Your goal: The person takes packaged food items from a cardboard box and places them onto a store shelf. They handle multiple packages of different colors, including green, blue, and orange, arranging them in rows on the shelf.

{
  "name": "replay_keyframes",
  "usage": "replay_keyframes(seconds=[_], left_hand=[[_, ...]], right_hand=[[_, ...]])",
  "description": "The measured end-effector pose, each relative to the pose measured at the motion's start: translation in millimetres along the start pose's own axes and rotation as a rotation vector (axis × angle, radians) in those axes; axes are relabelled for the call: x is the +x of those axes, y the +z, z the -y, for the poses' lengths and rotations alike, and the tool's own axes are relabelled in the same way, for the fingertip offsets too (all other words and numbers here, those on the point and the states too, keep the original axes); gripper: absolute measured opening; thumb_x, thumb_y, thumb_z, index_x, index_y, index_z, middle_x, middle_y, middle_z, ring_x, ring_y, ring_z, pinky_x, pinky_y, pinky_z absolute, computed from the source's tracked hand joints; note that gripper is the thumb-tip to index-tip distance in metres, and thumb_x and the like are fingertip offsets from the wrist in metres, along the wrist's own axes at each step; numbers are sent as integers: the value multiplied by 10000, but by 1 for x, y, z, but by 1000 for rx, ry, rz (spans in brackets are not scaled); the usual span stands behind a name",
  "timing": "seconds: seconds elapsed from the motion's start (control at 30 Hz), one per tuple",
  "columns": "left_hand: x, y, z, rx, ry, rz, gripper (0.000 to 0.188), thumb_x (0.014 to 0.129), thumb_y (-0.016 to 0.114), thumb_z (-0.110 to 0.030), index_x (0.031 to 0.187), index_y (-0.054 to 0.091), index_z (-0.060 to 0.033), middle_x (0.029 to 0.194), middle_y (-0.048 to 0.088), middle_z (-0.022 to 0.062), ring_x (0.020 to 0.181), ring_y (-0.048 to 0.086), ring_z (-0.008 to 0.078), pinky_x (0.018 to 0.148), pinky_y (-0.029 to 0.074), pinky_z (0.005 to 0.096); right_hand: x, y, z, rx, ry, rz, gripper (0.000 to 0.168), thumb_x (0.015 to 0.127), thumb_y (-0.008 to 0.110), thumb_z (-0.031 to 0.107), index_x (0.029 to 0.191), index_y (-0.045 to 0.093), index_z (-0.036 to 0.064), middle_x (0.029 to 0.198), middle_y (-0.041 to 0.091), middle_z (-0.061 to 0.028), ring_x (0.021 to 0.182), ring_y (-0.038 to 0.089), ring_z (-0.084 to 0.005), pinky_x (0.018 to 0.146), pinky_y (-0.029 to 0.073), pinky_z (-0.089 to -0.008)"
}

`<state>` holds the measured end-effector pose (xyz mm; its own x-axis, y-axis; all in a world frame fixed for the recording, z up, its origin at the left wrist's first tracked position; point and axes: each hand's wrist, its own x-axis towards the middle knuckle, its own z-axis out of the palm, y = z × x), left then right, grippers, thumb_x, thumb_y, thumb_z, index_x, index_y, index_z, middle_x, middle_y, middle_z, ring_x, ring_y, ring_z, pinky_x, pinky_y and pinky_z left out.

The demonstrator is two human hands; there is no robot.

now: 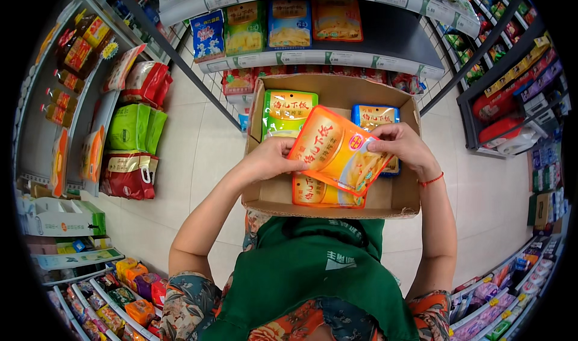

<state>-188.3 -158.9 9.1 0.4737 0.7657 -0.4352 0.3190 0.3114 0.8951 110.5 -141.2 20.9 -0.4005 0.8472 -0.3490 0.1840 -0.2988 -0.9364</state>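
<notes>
An orange food pouch is held tilted above an open cardboard box. My left hand pinches its left edge between thumb and fingers. At its upper right edge, my right hand grips it the same way, a red cord bracelet on the wrist. Inside the box lie a green pouch at the left, blue pouches at the right and another orange pouch near the front wall, partly hidden under the held one.
Ahead is a grey shelf bearing a blue bag, a green pouch, a blue-edged pouch and an orange pouch. Dark rack posts slant down beside the box. Stocked shelves with oil bottles stand left, others right.
</notes>
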Motion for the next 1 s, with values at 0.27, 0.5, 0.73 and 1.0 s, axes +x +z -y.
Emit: replay_keyframes(seconds=[0.27, 0.5, 0.73, 1.0], left_hand=[[-5, 4, 38, 55, 26, 24, 142, 834, 644, -92, 885, 598, 32, 804, 646, 35, 723, 601, 81, 664, 496, 219], [-9, 9, 40, 441, 14, -74, 156, 795, 674, -112, 797, 573, 7, 686, 615, 54, 648, 594, 110, 599, 468, 257], [-12, 12, 40, 726, 103, -165, 225, 763, 684, -215, 773, 599, -7, 688, 624, 115, 643, 614, 240, 616, 477, 344], [-11, 15, 37, 903, 127, -241, 241, 760, 684, -258, 744, 610, -29, 690, 631, 105, 677, 614, 272, 629, 476, 370]], right_hand=[[-1, 11, -7, -303, -23, 170, 166, 779, 713, 100, 891, 674, -16, 784, 649, -7, 710, 562, -43, 643, 476, -209], [-1, 29, -20, -539, -10, 194, 171, 771, 714, 92, 908, 674, -2, 772, 639, -9, 685, 565, -62, 645, 473, -209], [-2, 39, -21, -727, -103, 96, 192, 723, 716, 141, 834, 654, -3, 772, 663, -121, 714, 639, -212, 643, 493, -301], [-3, 41, -27, -774, -213, -52, 145, 722, 691, 117, 798, 644, 3, 765, 656, -129, 718, 644, -227, 644, 502, -315]])
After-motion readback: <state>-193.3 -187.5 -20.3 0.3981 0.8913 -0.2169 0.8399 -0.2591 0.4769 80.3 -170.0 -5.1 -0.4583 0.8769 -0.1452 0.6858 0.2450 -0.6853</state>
